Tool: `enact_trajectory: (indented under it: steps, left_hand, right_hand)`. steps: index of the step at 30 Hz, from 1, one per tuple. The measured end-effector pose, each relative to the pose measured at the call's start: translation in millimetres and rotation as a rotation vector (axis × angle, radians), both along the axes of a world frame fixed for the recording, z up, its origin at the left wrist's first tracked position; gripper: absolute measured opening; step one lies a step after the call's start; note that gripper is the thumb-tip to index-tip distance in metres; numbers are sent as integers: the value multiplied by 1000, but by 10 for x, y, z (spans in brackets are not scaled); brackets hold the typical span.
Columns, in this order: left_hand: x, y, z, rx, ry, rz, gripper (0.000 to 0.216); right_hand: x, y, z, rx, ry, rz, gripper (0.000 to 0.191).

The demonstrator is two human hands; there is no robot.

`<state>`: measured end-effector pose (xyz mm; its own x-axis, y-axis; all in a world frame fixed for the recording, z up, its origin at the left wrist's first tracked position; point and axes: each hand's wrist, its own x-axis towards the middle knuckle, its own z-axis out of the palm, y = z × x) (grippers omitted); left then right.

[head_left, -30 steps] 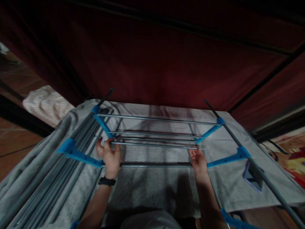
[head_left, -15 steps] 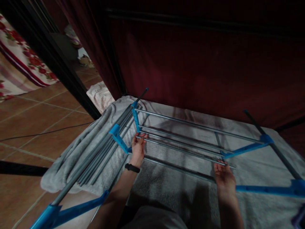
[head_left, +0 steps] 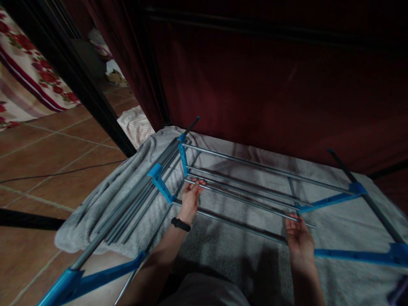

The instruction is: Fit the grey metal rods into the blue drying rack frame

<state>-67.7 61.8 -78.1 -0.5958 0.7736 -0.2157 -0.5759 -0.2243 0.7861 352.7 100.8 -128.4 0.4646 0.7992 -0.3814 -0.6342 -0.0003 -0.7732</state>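
Note:
A folding drying rack (head_left: 242, 170) of grey metal rods and blue plastic joints lies over a grey towel (head_left: 95, 212). My left hand (head_left: 190, 198), with a black band at the wrist, has its fingers curled round the left end of one loose grey rod (head_left: 248, 199), close to a blue joint (head_left: 183, 159). My right hand (head_left: 298, 242) pinches the same rod near its right end, beside another blue arm (head_left: 328, 199). The rod runs slantwise between both hands, above the lower bars.
A bundle of loose grey rods (head_left: 134, 204) lies on the towel at the left. Dark red fabric (head_left: 270, 85) hangs behind the rack. Brown floor tiles (head_left: 41, 161), a pale folded cloth (head_left: 135, 123) and a flowered cover (head_left: 28, 72) are at the left.
The view swung left, bringing the tiled floor and flowered cover into sight. Both hands kept hold of the rod; in the last half second my left hand shifted slightly right along it.

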Motion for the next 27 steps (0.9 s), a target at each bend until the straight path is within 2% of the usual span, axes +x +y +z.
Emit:
enact_trajectory:
  steps: [4,10,14,19,27]
  left_hand:
    - [104,-11,-26,-23,-62,-58,38]
    - [247,-18,-48,-64,-82,-123,38]
    - [313,-22,-19,-79,-109,-171,38]
    - [407,-11,3,-102,-123,-209,48]
    - [450,18,-30,-116,-120,-279,40]
  right_hand:
    - [-43,-14,14,38,-63,60,11]
    - [-74,-41,17,56,-110,72,14]
    - [-158,-75,119,112,-97,81,19]
    - [-266,-78,228,137,-76,125,24]
    - [-295,-50,161,91,-141,135,36]
